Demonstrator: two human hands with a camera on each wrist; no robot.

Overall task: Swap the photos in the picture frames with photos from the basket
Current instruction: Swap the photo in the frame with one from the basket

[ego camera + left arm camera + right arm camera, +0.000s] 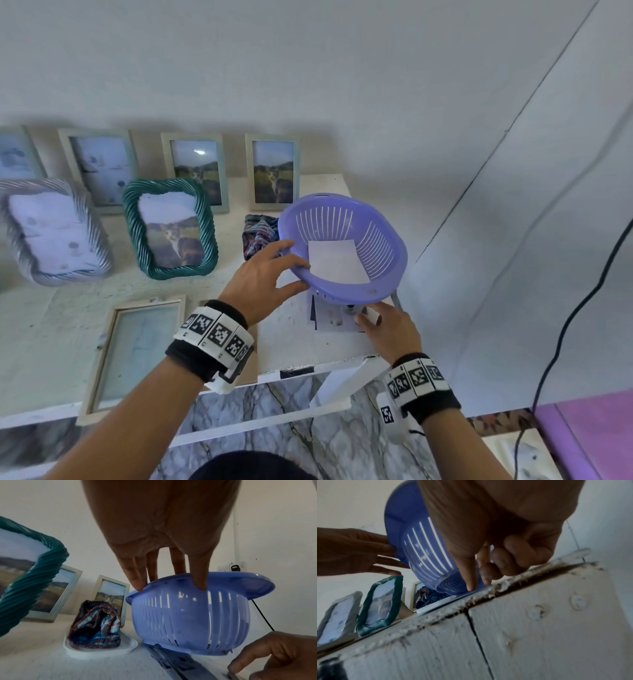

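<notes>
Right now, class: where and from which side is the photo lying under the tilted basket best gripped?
Pinch the photo at its near right corner, from the table's front edge: the left hand tips the purple basket up there, and the right hand already reaches it.

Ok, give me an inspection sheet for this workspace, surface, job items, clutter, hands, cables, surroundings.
Surface: white worn wooden shelf, front edge chipped.
Job's things: purple basket tilted, white sheet inside; photos flat under it; teal frame and other frames standing; one frame lying flat.
Clutter: knitted cloth on white tray.
Grippers: left hand grips basket rim; right hand fingers on the photos.
Cables: black cable along the wall.
Surroundings: white wall, marble floor.
</notes>
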